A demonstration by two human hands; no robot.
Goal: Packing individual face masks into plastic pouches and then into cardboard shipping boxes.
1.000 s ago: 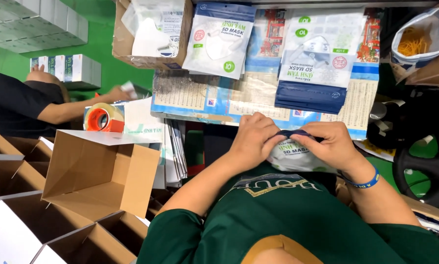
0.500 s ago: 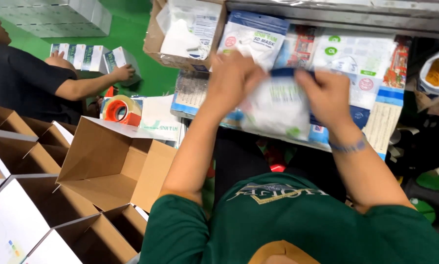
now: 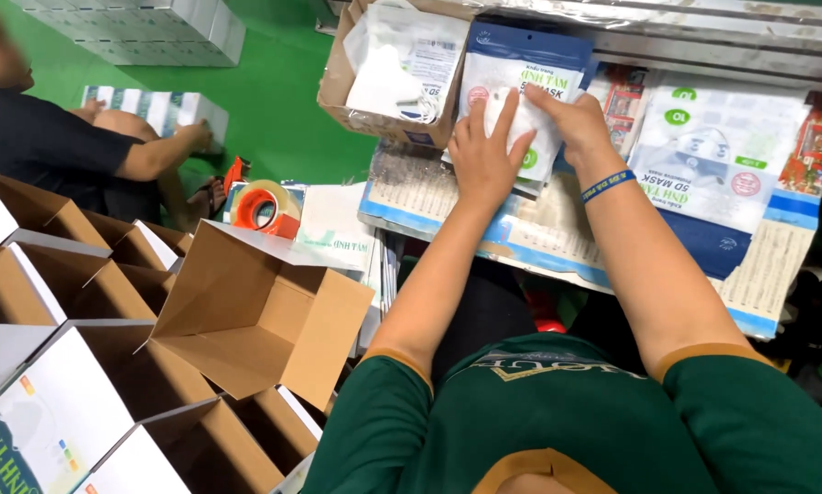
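Both my hands rest on a white and blue mask pouch (image 3: 513, 69) that lies on a stack of like pouches at the back of the work surface. My left hand (image 3: 484, 151) presses flat on its lower left part, fingers spread. My right hand (image 3: 571, 114), with a blue wristband, lies on its right side, fingers on the pouch's face. Neither hand lifts the pouch; it sits on the pile.
A second pile of mask pouches (image 3: 718, 174) lies to the right. A cardboard box of bagged masks (image 3: 393, 69) stands behind left. Open cardboard cartons (image 3: 255, 311) fill the left side, with an orange tape dispenser (image 3: 263, 209) beyond. Another person (image 3: 59, 146) sits at far left handling boxes.
My hands carried a mask pouch from in front of my chest up and away, and now press it onto the far stack. The view has tilted forward.
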